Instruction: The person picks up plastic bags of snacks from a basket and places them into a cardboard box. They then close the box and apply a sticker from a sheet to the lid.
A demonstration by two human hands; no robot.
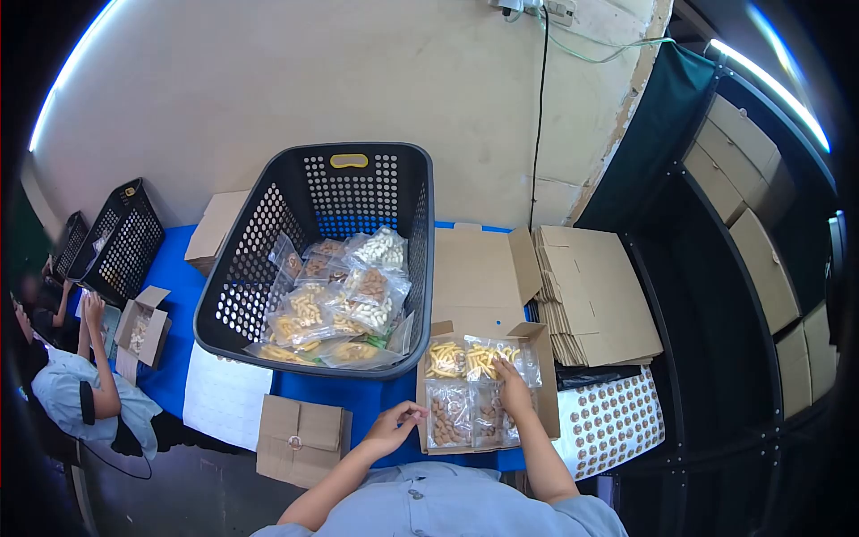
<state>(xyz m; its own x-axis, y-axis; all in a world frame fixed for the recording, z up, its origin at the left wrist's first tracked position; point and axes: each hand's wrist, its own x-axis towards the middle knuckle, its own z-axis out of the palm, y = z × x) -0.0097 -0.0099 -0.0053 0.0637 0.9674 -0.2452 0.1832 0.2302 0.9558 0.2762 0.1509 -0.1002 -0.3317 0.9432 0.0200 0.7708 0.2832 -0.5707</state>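
Packets of clear plastic with yellow stick-shaped pieces (pixel 445 360) are lying along the far side of an open brown cardboard box (pixel 550 394), and clear packets with brown nut-like pieces (pixel 447 416) are filling the near side. The box is sitting at the near right of a blue-covered table (pixel 313 387), its lid being folded back toward the far side.

The far-right yellow packet is being touched from above by the right hand (pixel 514 392), whose fingers are being held loosely open, with nothing being gripped as far as can be seen. The left hand (pixel 394 430) is being held by the box's left wall, fingers half curled; whether anything small is being pinched, or the wall is being touched, can't really be told.

Just left of the box, a big black perforated plastic basket (pixel 418 197) is being loaded down by a pile of yellow, brown and white packets (pixel 344 300). On the right, flattened brown cardboard boxes (pixel 599 295) are being stacked up beyond a white sheet of round brown stickers (pixel 617 421). Far left, a person in light blue (pixel 67 394) is being seen beside another black basket (pixel 125 242).
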